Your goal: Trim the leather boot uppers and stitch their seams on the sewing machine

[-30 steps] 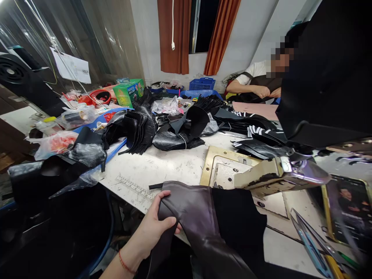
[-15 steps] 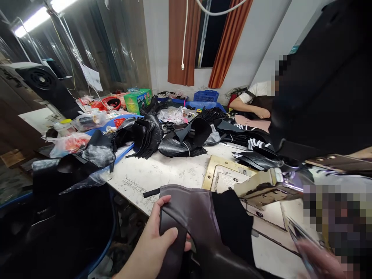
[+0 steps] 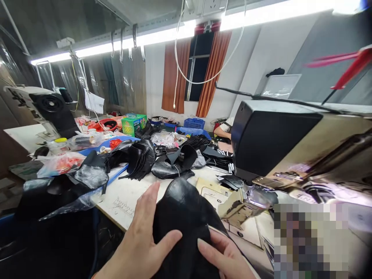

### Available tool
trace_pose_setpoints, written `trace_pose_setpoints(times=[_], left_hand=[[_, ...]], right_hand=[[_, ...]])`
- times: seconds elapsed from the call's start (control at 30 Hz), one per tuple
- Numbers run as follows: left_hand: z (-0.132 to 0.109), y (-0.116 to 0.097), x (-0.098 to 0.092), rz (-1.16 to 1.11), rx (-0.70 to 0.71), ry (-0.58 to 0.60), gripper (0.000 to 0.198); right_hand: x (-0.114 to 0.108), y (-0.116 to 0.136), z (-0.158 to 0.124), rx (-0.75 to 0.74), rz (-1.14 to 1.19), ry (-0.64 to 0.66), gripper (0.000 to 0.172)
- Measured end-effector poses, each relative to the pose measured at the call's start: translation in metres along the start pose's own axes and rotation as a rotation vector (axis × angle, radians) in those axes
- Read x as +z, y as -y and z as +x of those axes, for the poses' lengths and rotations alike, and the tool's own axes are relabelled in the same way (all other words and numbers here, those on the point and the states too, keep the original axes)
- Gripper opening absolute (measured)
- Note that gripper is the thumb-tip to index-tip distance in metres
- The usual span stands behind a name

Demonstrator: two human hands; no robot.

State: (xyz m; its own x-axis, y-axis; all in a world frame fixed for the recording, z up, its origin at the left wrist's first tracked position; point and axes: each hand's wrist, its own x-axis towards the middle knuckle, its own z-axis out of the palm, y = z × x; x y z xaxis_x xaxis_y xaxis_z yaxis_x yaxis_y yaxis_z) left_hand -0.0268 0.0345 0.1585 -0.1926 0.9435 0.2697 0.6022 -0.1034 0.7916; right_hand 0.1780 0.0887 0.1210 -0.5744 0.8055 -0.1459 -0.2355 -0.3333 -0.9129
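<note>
A dark, smooth leather boot upper (image 3: pixel 181 209) stands raised in front of me, its rounded top edge pointing away. My left hand (image 3: pixel 142 236) lies along its left side with the fingers stretched and the thumb spread across the leather. On the other side, my right hand (image 3: pixel 225 254) pinches the upper between thumb and bent fingers. Just beyond it is the sewing machine's pale, chipped lower arm (image 3: pixel 235 211), apart from both hands. The lower part of the upper runs out of view at the bottom.
Stacks of black leather pieces (image 3: pixel 139 157) lie along the back of the white table (image 3: pixel 122 201). The machine head (image 3: pixel 276 143) overhangs the right. At left are draped leather (image 3: pixel 90 170) and a dark, blue-rimmed bin (image 3: pixel 43 244). A green box (image 3: pixel 133 124) and another person's arm (image 3: pixel 223 131) are farther back.
The view has tilted up. The upper has been turned and lifted upright. My left hand has loosened from its grip, and my right hand has come in from a shiny metal tool at the right to the leather.
</note>
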Motion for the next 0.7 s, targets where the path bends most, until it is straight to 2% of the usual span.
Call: trace_pose_setpoints(times=[0.07, 0.2, 0.33, 0.43, 0.53, 0.7], left_hand=[[0.004, 0.007, 0.003, 0.032, -0.099, 0.112, 0.089], [0.003, 0.013, 0.01, 0.013, -0.232, 0.258, 0.093], [0.001, 0.017, 0.018, -0.044, -0.295, 0.266, 0.097], [0.001, 0.022, 0.029, -0.163, -0.354, 0.259, 0.107], [0.0, 0.028, 0.041, -0.295, -0.416, 0.222, 0.116], [-0.002, 0.04, 0.055, -0.411, -0.458, 0.151, 0.12]], right_hand=[[0.002, -0.005, 0.003, 0.096, 0.195, 0.058, 0.035], [0.0, -0.02, 0.005, 0.097, 0.098, 0.07, 0.038], [0.0, -0.026, 0.005, 0.109, 0.13, 0.045, 0.039], [0.001, -0.029, 0.006, 0.116, 0.162, 0.031, 0.038], [-0.003, -0.033, 0.009, 0.133, 0.127, 0.055, 0.037], [-0.012, -0.037, 0.011, 0.142, 0.107, 0.085, 0.033]])
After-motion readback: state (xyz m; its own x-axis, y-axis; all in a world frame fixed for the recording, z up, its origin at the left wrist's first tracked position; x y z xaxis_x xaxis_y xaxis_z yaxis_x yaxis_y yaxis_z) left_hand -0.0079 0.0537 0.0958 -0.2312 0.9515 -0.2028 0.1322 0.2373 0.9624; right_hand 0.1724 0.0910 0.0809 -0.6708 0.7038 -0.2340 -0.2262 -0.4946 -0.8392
